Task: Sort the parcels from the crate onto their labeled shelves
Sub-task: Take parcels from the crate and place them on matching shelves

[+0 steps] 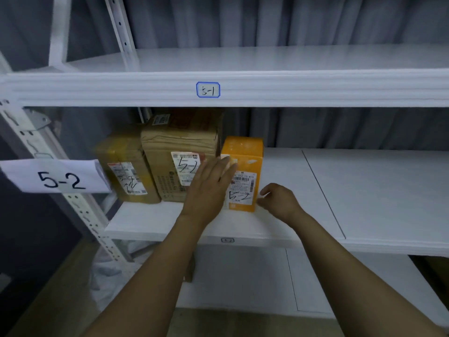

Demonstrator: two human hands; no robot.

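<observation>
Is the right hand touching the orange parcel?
Cannot tell. Head view: right hand reaches the orange parcel at its lower right edge, but blur hides any gap.

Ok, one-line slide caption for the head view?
Left hand and right hand touch an orange parcel marked 5-2, standing beside a brown parcel on the white shelf.

Both forearms reaching forward, left hand flat with straight fingers, right hand loosely curled.

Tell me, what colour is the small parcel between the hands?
The small parcel is orange-yellow, best seen in the head view.
</observation>
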